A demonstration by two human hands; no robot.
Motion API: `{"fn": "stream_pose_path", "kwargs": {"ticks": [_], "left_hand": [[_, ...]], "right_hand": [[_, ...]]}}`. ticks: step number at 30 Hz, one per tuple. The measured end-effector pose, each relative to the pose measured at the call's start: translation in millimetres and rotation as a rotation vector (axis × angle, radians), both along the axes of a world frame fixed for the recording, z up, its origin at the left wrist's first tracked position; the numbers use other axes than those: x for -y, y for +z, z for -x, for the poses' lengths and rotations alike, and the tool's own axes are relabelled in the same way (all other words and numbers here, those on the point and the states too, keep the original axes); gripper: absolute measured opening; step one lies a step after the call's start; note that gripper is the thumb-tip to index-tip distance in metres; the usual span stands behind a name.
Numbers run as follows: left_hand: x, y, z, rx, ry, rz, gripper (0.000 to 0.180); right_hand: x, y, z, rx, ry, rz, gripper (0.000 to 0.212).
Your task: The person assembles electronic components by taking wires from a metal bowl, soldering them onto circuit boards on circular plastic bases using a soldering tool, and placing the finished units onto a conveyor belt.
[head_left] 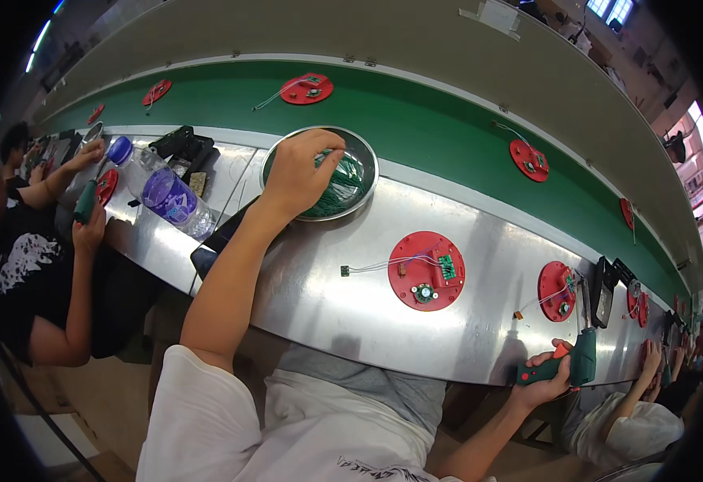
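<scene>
A round metal bowl (374, 173) of thin green wire pieces (337, 193) stands at the back edge of the bench. Over it is my left hand (299, 170), fingers curled and thumb drawn in toward them; whatever they pinch is too small to make out. My right hand (543, 386) is wrapped round a green soldering gun (583, 360) with a red trigger, its thin tip upward. Between my hands lies a red disc (424, 289) carrying a green board and a round component. Thin pale wires run left from it to a small dark connector (345, 271).
A water bottle (166, 189) leans left of the bowl, near black holders (184, 149). A dark object (223, 245) lies partly behind my left forearm. Another red disc (557, 291) sits by the soldering gun. More discs rest on the green belt (416, 116). Co-workers sit on both sides.
</scene>
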State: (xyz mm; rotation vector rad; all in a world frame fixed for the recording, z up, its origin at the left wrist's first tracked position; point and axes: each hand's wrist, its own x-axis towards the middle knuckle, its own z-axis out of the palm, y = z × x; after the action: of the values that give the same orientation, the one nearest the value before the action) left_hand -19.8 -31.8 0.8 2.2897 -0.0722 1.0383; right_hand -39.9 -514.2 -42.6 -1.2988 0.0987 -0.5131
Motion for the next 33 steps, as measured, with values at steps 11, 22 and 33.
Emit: {"fn": "stream_pose_path", "kwargs": {"ticks": [11,22,33], "left_hand": [[3.0,-0.8,-3.8,-0.025,-0.076,0.014,0.012],[101.4,21.1,36.2,0.033,-0.326,-0.153,0.013],[129.1,-36.9,42.3,-0.051,-0.389,-0.144,0.011]], "right_hand": [[-93.4,21.7,2.1,0.166,0.479,-0.15,0.056],[-142.2,23.0,-23.5,-0.005,0.523,-0.076,0.053],[-107.8,12.2,14.9,-0.036,0.526,0.172,0.05]]}}
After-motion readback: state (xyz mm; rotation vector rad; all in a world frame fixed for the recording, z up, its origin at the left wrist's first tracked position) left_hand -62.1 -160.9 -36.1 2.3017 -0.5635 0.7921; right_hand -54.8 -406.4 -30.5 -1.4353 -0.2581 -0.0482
